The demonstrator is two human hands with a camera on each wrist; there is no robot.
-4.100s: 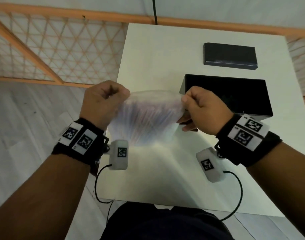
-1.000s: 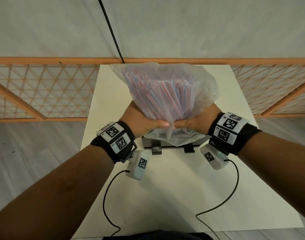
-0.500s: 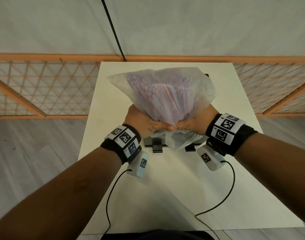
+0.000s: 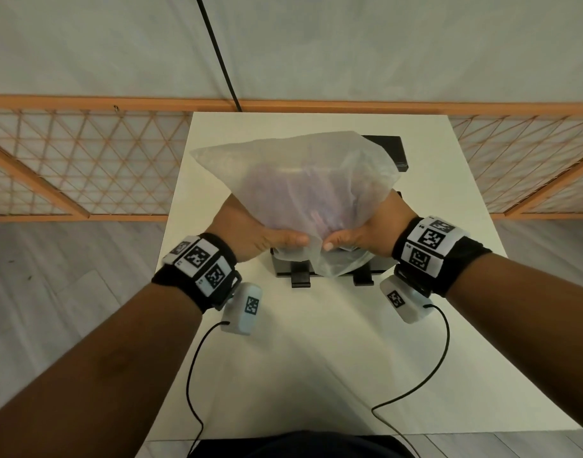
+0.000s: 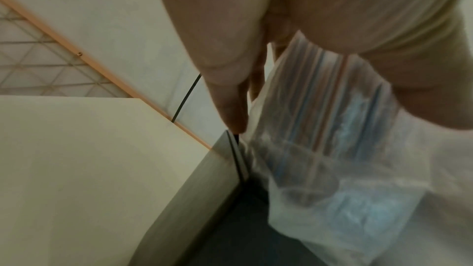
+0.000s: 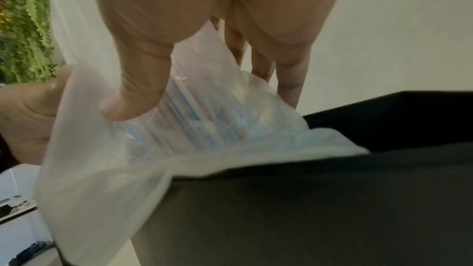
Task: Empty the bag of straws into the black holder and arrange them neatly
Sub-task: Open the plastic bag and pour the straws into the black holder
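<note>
A clear plastic bag [image 4: 303,193] of red-and-blue striped straws [image 5: 320,88] is held mouth-down over the black holder [image 4: 283,269] on the white table. My left hand [image 4: 260,233] grips the bag's lower left and my right hand [image 4: 366,233] its lower right, thumbs nearly meeting at the neck. In the left wrist view the bag [image 5: 332,159] hangs into the holder [image 5: 204,189]. The right wrist view shows my thumb [image 6: 133,92] pressed on the bag [image 6: 179,149] above the holder's wall [image 6: 332,199]. The holder's inside is hidden by the bag.
A flat black lid or box [image 4: 391,150] lies behind the bag at the table's far side. The white table [image 4: 316,358] has an orange wooden lattice fence [image 4: 85,166] behind and beside it. Wrist-camera cables [image 4: 197,358] trail over the near table.
Both hands have come down with the bag toward the holder. The bag's top has sagged lower and the straws inside now look blurred and lower in it.
</note>
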